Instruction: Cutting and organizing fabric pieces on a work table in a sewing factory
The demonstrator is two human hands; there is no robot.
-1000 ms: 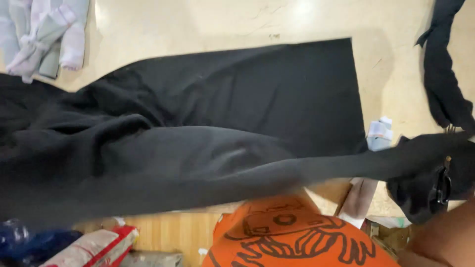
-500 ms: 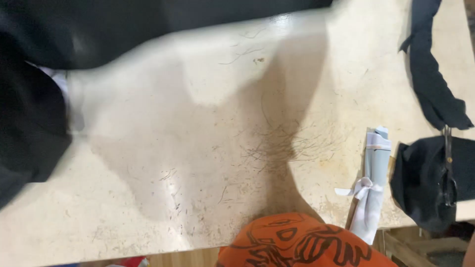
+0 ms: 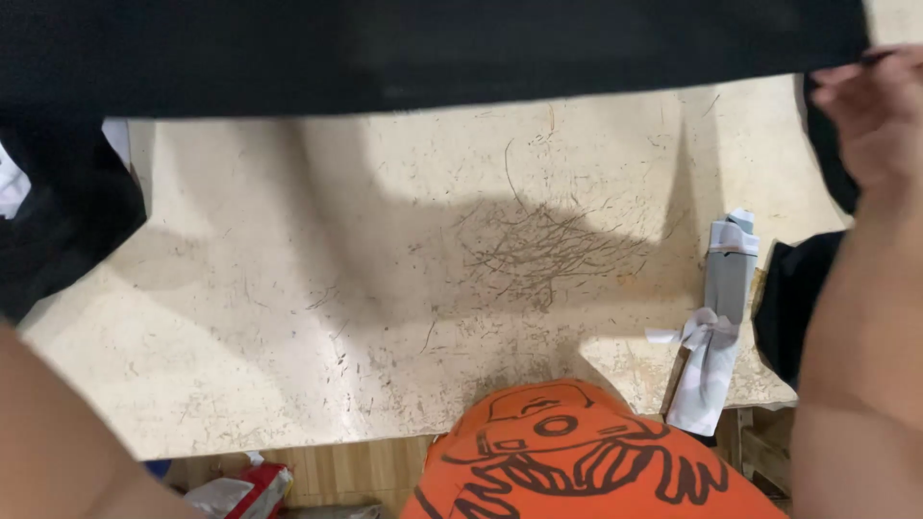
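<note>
Your right hand [image 3: 877, 113], fingers curled and pinched on the corner of the black cloth [image 3: 433, 48], holds it stretched across the top above the scratched table [image 3: 288, 336]; your left hand is out of frame, only the forearm showing.

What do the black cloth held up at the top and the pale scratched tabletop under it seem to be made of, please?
The black cloth looks like a thin matt woven or knit fabric: it hangs flat from the right hand, without sheen. The pale scratched tabletop looks like hard, dull cream laminate or painted board, worn with many dark scratches; which one is unclear.
</note>
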